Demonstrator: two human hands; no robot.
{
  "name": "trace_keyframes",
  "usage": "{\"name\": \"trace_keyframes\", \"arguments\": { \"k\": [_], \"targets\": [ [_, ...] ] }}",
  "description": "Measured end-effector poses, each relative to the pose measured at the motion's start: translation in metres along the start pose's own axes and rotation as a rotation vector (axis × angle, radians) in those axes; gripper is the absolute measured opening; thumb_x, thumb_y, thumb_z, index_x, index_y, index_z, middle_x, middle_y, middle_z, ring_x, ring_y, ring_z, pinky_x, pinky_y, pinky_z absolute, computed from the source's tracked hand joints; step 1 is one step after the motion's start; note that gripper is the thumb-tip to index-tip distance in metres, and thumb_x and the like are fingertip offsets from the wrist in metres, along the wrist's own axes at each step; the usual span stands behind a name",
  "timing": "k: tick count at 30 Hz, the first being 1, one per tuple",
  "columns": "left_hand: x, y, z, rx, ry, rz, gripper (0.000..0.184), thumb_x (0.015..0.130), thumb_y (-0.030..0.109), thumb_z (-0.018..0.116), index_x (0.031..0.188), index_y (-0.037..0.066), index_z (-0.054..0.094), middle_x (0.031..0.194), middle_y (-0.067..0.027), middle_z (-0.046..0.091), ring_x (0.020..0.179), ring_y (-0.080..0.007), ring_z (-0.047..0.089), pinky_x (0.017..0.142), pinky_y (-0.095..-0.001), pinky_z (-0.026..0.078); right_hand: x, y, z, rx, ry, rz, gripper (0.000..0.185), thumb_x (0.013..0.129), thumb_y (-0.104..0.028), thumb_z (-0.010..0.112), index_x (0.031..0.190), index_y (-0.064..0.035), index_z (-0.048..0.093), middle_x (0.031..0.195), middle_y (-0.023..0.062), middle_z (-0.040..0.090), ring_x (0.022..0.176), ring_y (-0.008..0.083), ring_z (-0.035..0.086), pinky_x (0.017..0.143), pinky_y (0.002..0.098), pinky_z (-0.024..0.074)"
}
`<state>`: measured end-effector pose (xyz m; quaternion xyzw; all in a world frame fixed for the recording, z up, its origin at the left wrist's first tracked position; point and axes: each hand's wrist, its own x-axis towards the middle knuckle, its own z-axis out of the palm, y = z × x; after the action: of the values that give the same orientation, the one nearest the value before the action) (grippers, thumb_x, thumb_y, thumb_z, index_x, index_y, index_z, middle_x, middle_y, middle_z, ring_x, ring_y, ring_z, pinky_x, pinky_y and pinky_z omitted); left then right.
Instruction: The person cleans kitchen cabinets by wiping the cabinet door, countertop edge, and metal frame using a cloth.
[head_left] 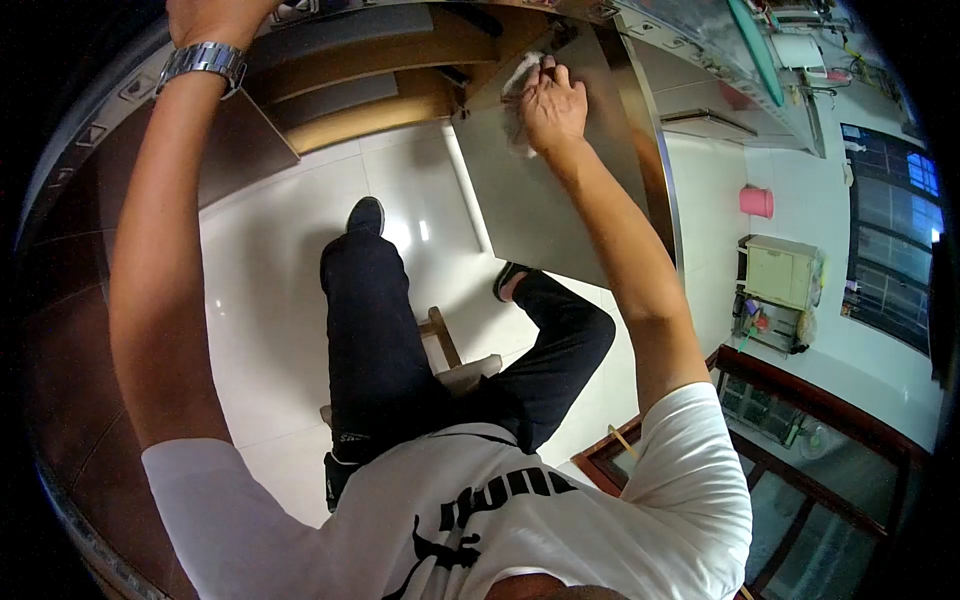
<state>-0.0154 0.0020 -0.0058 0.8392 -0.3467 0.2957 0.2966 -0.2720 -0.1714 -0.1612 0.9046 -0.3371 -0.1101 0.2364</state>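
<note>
My right hand presses a crumpled white cloth flat against the grey panel of an open cabinet door. The fingers are bent over the cloth and partly cover it. At the top left, by the counter's edge, is my left hand, with a metal watch on the wrist. Its fingers run out of the frame, so what they touch does not show. Between the two hands lies the open cabinet with its wooden shelf edges.
I sit on a low wooden stool over a pale tiled floor. A brown cabinet front stands at the left. Toward the right are a pink bucket, a pale green cabinet and a dark red framed glass door.
</note>
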Motion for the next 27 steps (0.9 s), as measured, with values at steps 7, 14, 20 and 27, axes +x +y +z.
{"name": "trace_keyframes", "arguments": {
  "k": [7, 14, 20, 27],
  "targets": [
    [0.001, 0.002, -0.002, 0.01, -0.043, -0.032, 0.031, 0.077, 0.028, 0.056, 0.075, -0.001, 0.067, 0.08, -0.0241, 0.064, 0.078, -0.0395, 0.063, 0.072, -0.0465, 0.051, 0.001, -0.009, 0.026, -0.045, 0.046, -0.053, 0.036, 0.091, -0.022, 0.044, 0.119, -0.0021, 0.056, 0.122, 0.0106, 0.057, 0.112, 0.0217, 0.047, 0.075, 0.0372, 0.0471],
    [0.002, 0.0, 0.002, 0.024, -0.018, -0.004, 0.03, 0.077, 0.028, 0.056, 0.073, 0.0, 0.067, 0.079, -0.0232, 0.064, 0.077, -0.0392, 0.063, 0.072, -0.0465, 0.051, 0.01, -0.006, 0.026, 0.099, 0.112, 0.05, 0.041, 0.087, -0.013, 0.048, 0.124, 0.003, 0.05, 0.136, 0.0158, 0.047, 0.114, 0.0251, 0.051, 0.074, 0.0365, 0.0538],
    [0.001, 0.002, 0.0, 0.005, -0.031, -0.017, 0.031, 0.077, 0.029, 0.056, 0.075, 0.0, 0.067, 0.08, -0.0235, 0.064, 0.078, -0.0392, 0.063, 0.072, -0.0466, 0.051, 0.009, 0.003, 0.018, 0.128, 0.145, -0.001, 0.03, 0.084, -0.015, 0.053, 0.109, 0.0002, 0.062, 0.12, 0.0145, 0.06, 0.108, 0.0255, 0.056, 0.071, 0.0364, 0.0548],
    [0.002, 0.0, 0.001, 0.009, -0.055, -0.005, 0.032, 0.078, 0.029, 0.056, 0.08, 0.0, 0.068, 0.081, -0.0231, 0.065, 0.079, -0.0394, 0.063, 0.074, -0.0461, 0.051, -0.038, 0.019, 0.017, 0.776, 0.03, 0.116, 0.021, 0.077, -0.01, 0.059, 0.092, 0.0049, 0.064, 0.088, 0.0198, 0.067, 0.086, 0.033, 0.066, 0.078, 0.0454, 0.0496]
  ]
}}
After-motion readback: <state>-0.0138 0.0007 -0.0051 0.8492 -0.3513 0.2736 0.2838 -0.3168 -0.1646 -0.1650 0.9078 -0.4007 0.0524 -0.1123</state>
